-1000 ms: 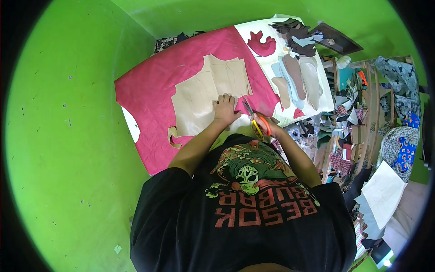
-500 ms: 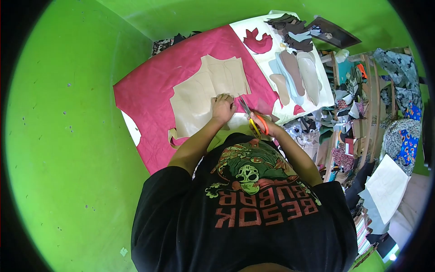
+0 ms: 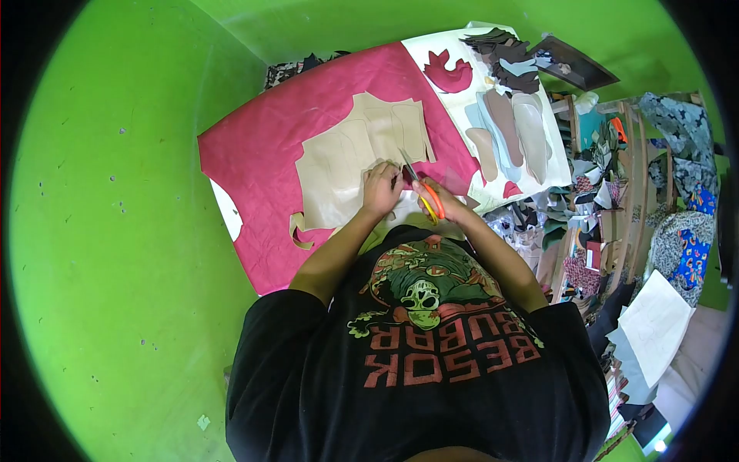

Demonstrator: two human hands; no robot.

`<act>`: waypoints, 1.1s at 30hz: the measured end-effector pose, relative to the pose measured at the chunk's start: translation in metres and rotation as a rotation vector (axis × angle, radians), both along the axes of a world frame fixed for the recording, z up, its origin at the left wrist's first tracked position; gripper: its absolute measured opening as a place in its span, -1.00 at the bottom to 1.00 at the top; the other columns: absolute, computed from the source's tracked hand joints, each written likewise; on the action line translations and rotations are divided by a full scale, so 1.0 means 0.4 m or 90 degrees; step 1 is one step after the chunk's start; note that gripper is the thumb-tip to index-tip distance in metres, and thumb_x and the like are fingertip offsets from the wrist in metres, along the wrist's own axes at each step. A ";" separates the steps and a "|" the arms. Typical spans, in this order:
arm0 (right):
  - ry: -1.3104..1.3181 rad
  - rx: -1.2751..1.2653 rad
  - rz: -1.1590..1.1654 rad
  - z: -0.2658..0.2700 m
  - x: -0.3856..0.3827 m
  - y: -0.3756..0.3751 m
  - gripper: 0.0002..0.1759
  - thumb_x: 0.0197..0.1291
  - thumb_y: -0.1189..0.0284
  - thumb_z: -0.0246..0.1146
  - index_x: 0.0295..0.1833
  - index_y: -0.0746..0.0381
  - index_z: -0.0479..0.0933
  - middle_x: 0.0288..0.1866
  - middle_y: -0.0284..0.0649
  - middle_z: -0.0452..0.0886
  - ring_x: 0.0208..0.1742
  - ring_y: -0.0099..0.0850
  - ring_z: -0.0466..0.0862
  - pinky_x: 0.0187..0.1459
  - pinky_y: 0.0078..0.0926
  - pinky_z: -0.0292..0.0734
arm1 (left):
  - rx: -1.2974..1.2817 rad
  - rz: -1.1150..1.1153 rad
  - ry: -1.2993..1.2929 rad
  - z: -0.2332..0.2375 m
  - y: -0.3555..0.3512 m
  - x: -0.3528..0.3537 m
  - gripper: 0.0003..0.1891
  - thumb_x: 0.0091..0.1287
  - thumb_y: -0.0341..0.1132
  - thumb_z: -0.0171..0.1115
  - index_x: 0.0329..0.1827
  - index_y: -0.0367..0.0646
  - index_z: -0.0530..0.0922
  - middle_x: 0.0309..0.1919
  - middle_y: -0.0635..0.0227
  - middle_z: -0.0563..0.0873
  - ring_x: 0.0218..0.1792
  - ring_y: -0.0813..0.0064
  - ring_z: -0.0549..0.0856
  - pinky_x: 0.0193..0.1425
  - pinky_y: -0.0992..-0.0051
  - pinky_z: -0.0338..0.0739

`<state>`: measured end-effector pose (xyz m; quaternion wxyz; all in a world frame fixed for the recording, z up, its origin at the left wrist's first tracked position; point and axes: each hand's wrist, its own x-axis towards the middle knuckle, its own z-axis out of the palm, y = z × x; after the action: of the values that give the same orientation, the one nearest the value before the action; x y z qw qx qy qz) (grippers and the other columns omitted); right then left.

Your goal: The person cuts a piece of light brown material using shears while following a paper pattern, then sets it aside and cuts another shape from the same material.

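The black shirt point(image 3: 431, 385) fills the near middle; its red lettering reads BESOK and BUBAR, beside a printed skull. Beyond it, the right hand point(image 3: 446, 202) has its fingers wrapped about the handles of the scissors point(image 3: 410, 168), one handle orange, the other yellow. The scissors lie over the near right part of the beige sheet point(image 3: 335, 177), blades pointing far and slightly left, their long axis slanting from near right to far left; I cannot tell whether the blades are parted.

Just left of them, the left hand point(image 3: 381, 190) rests on the sheet's near edge, fingers bent and close together; whether they pinch the material I cannot tell. Thin pen lines mark the beige sheet, which lies on a larger red sheet point(image 3: 254, 131). A curled beige strip point(image 3: 294, 229) sits at its near left corner.

Farther right, on a white sheet point(image 3: 558, 165), long rounded pieces point(image 3: 504, 127) in beige, blue and brown lie side by side, their long axes running near to far. Beyond them are red cut pieces point(image 3: 453, 81) and a dark pile point(image 3: 516, 77). A green wall point(image 3: 385, 19) stands behind.
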<state>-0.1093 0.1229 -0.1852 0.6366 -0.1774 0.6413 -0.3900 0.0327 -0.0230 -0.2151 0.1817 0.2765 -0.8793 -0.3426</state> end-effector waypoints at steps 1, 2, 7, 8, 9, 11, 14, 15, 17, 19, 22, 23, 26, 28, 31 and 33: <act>0.002 0.001 0.000 0.006 0.004 -0.007 -0.27 0.39 -0.34 0.16 0.03 0.18 0.36 -0.43 -0.35 0.47 -0.50 -0.55 0.50 -0.50 -0.52 0.42 | 0.001 0.000 0.002 0.001 0.000 -0.001 -0.84 0.34 -0.25 0.32 -0.15 -0.12 0.65 -0.14 0.26 0.70 -0.03 0.17 0.68 0.13 0.18 0.35; 0.022 0.005 -0.006 0.013 0.009 -0.015 -0.28 0.38 -0.35 0.17 0.01 0.16 0.34 -0.45 -0.37 0.44 -0.51 -0.56 0.49 -0.53 -0.52 0.40 | 0.002 -0.005 -0.001 0.002 -0.001 -0.003 -0.85 0.34 -0.26 0.31 -0.14 -0.12 0.65 -0.13 0.26 0.70 -0.02 0.17 0.68 0.13 0.18 0.34; 0.037 0.005 -0.041 0.008 0.024 -0.028 -0.29 0.37 -0.34 0.19 -0.03 0.15 0.31 -0.48 -0.39 0.41 -0.56 -0.56 0.46 -0.57 -0.53 0.37 | 0.013 -0.011 0.007 -0.005 -0.007 -0.012 -0.86 0.36 -0.27 0.31 -0.13 -0.11 0.65 -0.12 0.26 0.70 -0.01 0.18 0.67 0.13 0.19 0.34; 0.043 0.002 -0.051 0.006 0.027 -0.028 -0.30 0.37 -0.33 0.20 -0.03 0.14 0.31 -0.49 -0.39 0.40 -0.57 -0.57 0.46 -0.57 -0.54 0.37 | 0.011 -0.016 0.002 -0.007 -0.008 -0.011 -0.85 0.36 -0.27 0.31 -0.12 -0.11 0.65 -0.11 0.26 0.70 0.00 0.18 0.67 0.13 0.19 0.34; 0.049 -0.001 -0.061 0.001 0.031 -0.027 -0.31 0.38 -0.32 0.21 -0.04 0.14 0.31 -0.50 -0.40 0.39 -0.57 -0.57 0.45 -0.57 -0.54 0.37 | 0.010 -0.021 -0.003 -0.010 -0.009 -0.010 -0.85 0.36 -0.27 0.31 -0.12 -0.11 0.65 -0.10 0.26 0.70 0.00 0.18 0.67 0.13 0.19 0.34; 0.042 -0.003 -0.074 -0.010 0.036 -0.024 -0.31 0.38 -0.31 0.21 -0.04 0.14 0.30 -0.51 -0.40 0.39 -0.58 -0.57 0.44 -0.57 -0.54 0.36 | 0.016 -0.023 -0.007 -0.014 -0.010 -0.009 -0.84 0.36 -0.27 0.30 -0.10 -0.12 0.65 -0.09 0.25 0.70 0.01 0.18 0.66 0.13 0.19 0.35; 0.039 -0.011 -0.091 -0.015 0.047 -0.022 -0.30 0.37 -0.31 0.22 -0.04 0.15 0.30 -0.51 -0.40 0.38 -0.59 -0.57 0.43 -0.57 -0.54 0.36 | 0.013 -0.029 0.007 -0.012 -0.012 -0.010 -0.84 0.36 -0.28 0.29 -0.10 -0.13 0.63 -0.11 0.23 0.69 -0.01 0.14 0.66 0.13 0.18 0.36; 0.045 -0.015 -0.097 -0.015 0.049 -0.022 -0.29 0.37 -0.32 0.22 -0.04 0.15 0.30 -0.51 -0.40 0.38 -0.59 -0.58 0.42 -0.58 -0.54 0.35 | 0.003 -0.033 0.025 -0.008 -0.013 -0.011 -0.84 0.35 -0.29 0.27 -0.10 -0.13 0.62 -0.14 0.21 0.68 -0.03 0.10 0.67 0.14 0.17 0.38; 0.046 -0.020 -0.096 -0.015 0.047 -0.021 -0.29 0.37 -0.32 0.22 -0.03 0.16 0.31 -0.51 -0.40 0.39 -0.60 -0.58 0.42 -0.59 -0.53 0.34 | 0.005 -0.032 0.018 0.001 -0.013 -0.011 -0.84 0.35 -0.29 0.27 -0.10 -0.14 0.62 -0.13 0.21 0.68 -0.03 0.10 0.66 0.14 0.17 0.38; 0.048 -0.025 -0.094 -0.026 0.045 -0.021 -0.28 0.36 -0.32 0.22 -0.02 0.17 0.31 -0.51 -0.40 0.39 -0.60 -0.58 0.41 -0.60 -0.53 0.33 | 0.007 -0.031 0.012 -0.001 -0.011 -0.009 -0.85 0.36 -0.30 0.26 -0.09 -0.14 0.62 -0.13 0.20 0.67 -0.03 0.10 0.66 0.14 0.16 0.38; 0.063 -0.017 -0.101 -0.029 0.044 -0.032 -0.28 0.36 -0.32 0.24 -0.01 0.18 0.33 -0.53 -0.40 0.38 -0.63 -0.58 0.39 -0.62 -0.52 0.28 | -0.024 -0.048 0.039 -0.002 -0.012 -0.008 -0.85 0.36 -0.30 0.25 -0.09 -0.14 0.61 -0.12 0.20 0.66 -0.01 0.09 0.65 0.14 0.16 0.38; 0.066 -0.016 -0.101 -0.027 0.044 -0.033 -0.29 0.36 -0.31 0.24 -0.01 0.18 0.33 -0.56 -0.41 0.36 -0.66 -0.59 0.37 -0.63 -0.52 0.27 | -0.005 -0.053 0.013 -0.003 -0.010 -0.006 -0.82 0.36 -0.29 0.25 -0.06 -0.15 0.62 -0.07 0.19 0.67 0.05 0.11 0.64 0.17 0.14 0.36; 0.079 -0.022 -0.101 -0.029 0.045 -0.033 -0.31 0.37 -0.29 0.25 -0.01 0.18 0.35 -0.61 -0.44 0.34 -0.69 -0.59 0.34 -0.65 -0.52 0.24 | 0.014 -0.055 -0.015 0.006 -0.006 -0.004 -0.78 0.36 -0.27 0.25 -0.02 -0.16 0.63 -0.02 0.19 0.66 0.12 0.13 0.62 0.20 0.13 0.34; 0.089 -0.029 -0.099 -0.029 0.048 -0.031 -0.32 0.38 -0.28 0.25 -0.01 0.17 0.35 -0.63 -0.45 0.32 -0.71 -0.59 0.33 -0.65 -0.52 0.22 | 0.015 -0.051 -0.018 0.012 -0.003 0.000 -0.78 0.37 -0.27 0.24 -0.02 -0.16 0.62 -0.02 0.19 0.66 0.11 0.13 0.62 0.19 0.13 0.34; 0.095 -0.052 -0.092 -0.021 0.050 -0.029 -0.33 0.38 -0.27 0.27 -0.01 0.17 0.35 -0.63 -0.47 0.32 -0.71 -0.58 0.32 -0.65 -0.52 0.22 | 0.018 -0.040 -0.015 0.016 0.004 0.002 -0.79 0.38 -0.27 0.23 -0.02 -0.16 0.61 -0.02 0.19 0.66 0.10 0.14 0.62 0.18 0.13 0.34; 0.069 -0.045 -0.118 -0.004 0.058 -0.032 -0.31 0.38 -0.27 0.26 -0.01 0.19 0.35 -0.61 -0.45 0.33 -0.70 -0.58 0.33 -0.65 -0.52 0.24 | 0.009 -0.042 0.006 0.017 0.007 0.003 -0.80 0.39 -0.27 0.23 -0.03 -0.16 0.59 -0.06 0.19 0.65 0.08 0.14 0.61 0.16 0.13 0.33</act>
<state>-0.0860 0.1101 -0.1868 0.5556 -0.1607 0.6743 -0.4592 0.0338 -0.0202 -0.2084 0.1727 0.2472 -0.8845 -0.3559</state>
